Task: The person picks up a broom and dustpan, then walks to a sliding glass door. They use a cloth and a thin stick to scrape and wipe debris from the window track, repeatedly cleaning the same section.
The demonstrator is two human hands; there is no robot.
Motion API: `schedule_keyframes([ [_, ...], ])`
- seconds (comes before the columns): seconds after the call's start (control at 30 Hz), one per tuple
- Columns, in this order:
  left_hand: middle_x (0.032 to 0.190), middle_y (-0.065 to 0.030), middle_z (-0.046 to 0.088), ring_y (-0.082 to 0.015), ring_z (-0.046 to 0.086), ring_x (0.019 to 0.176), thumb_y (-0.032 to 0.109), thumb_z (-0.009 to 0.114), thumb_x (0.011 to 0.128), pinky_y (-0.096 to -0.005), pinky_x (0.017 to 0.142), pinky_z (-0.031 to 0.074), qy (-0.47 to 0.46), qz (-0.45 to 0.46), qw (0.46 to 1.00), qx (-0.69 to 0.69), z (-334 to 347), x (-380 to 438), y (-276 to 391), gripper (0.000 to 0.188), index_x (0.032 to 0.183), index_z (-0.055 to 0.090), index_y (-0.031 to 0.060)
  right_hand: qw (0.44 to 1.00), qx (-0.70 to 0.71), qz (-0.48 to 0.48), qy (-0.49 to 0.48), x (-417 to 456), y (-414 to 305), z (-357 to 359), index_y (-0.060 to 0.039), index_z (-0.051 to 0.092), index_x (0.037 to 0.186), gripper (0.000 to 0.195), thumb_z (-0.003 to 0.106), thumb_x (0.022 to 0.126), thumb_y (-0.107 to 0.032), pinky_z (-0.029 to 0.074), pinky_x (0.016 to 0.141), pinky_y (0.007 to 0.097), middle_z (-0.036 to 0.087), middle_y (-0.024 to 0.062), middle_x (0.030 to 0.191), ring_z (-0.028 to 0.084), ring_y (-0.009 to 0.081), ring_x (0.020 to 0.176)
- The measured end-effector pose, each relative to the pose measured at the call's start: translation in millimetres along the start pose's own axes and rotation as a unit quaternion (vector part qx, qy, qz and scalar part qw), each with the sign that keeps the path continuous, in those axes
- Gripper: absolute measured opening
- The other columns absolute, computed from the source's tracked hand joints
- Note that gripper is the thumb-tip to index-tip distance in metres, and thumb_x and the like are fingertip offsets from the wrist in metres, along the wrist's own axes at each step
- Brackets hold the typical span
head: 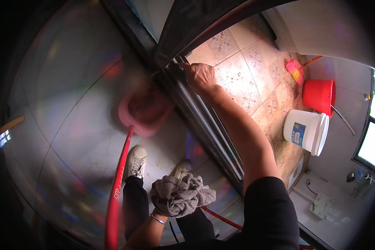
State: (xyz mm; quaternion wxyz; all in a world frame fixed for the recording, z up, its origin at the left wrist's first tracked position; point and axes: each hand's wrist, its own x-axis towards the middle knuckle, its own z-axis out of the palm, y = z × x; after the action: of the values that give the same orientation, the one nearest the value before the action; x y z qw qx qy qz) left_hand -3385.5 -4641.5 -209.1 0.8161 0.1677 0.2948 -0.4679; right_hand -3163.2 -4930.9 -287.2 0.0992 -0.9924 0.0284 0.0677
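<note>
My left hand (160, 216), with a bangle at the wrist, is mostly hidden by the bunched grey cloth (182, 195) it holds above my legs. My right hand (201, 76) reaches to the far part of the dark metal door track (211, 129). Its fingers are bent down at the rails beside the door frame (157, 57); whether they grip anything is not clear. Left of the track lies a blurred pink, scoop-like plastic head (128, 115), joined to a long red handle (117, 187) running towards me.
Beyond the track, on patterned tiles (253, 59), stand a red bucket (319, 95), a lidded white bucket (304, 131) and a pink and yellow mop or broom head (294, 71). My shoes (138, 160) stand on grey floor. Another red pole (222, 217) passes behind my leg.
</note>
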Motion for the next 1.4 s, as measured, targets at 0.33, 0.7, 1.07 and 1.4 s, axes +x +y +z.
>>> schedule_keyframes([
  [0.33,0.111,-0.0070,0.053,-0.0234,0.050,0.102,0.048,0.044,0.079,-0.0413,0.086,0.038,-0.007,-0.068,0.970,0.232,12,2,9,0.053,0.115,0.050,0.0105,0.997,0.073,0.014,0.034,-17,-8,7,-0.0136,0.062,0.089,0.015,0.052,0.079,-0.021,0.048,0.056,0.0417,0.061,0.0113,0.073,0.060,0.0314,0.069],
  [0.7,0.109,-0.0181,0.054,-0.0346,0.053,0.100,0.036,0.027,0.091,-0.0470,0.089,0.043,0.028,0.025,0.750,0.660,-10,3,-5,0.041,0.106,0.049,0.0042,0.999,0.015,0.005,-0.050,-13,-6,4,-0.0155,0.059,0.103,0.027,0.042,0.082,-0.014,0.046,0.055,0.0422,0.061,0.0127,0.074,0.060,0.0322,0.069],
  [1.07,0.099,-0.0023,0.059,-0.0199,0.054,0.093,0.043,0.059,0.070,-0.0367,0.075,0.041,0.048,0.142,0.787,0.598,-13,4,-7,0.045,0.108,0.058,0.0179,0.993,0.116,-0.030,0.011,-35,-32,14,-0.0122,0.057,0.088,0.016,0.052,0.077,-0.022,0.047,0.056,0.0425,0.062,0.0118,0.077,0.060,0.0333,0.070],
  [1.4,0.093,-0.0020,0.058,-0.0198,0.052,0.087,0.043,0.057,0.072,-0.0356,0.074,0.039,0.068,0.190,0.648,0.734,-1,5,-2,0.038,0.099,0.058,0.0164,1.000,-0.017,-0.015,-0.019,15,7,-7,-0.0214,0.052,0.121,0.047,0.045,0.076,-0.010,0.046,0.055,0.0428,0.059,0.0181,0.069,0.060,0.0335,0.065],
])
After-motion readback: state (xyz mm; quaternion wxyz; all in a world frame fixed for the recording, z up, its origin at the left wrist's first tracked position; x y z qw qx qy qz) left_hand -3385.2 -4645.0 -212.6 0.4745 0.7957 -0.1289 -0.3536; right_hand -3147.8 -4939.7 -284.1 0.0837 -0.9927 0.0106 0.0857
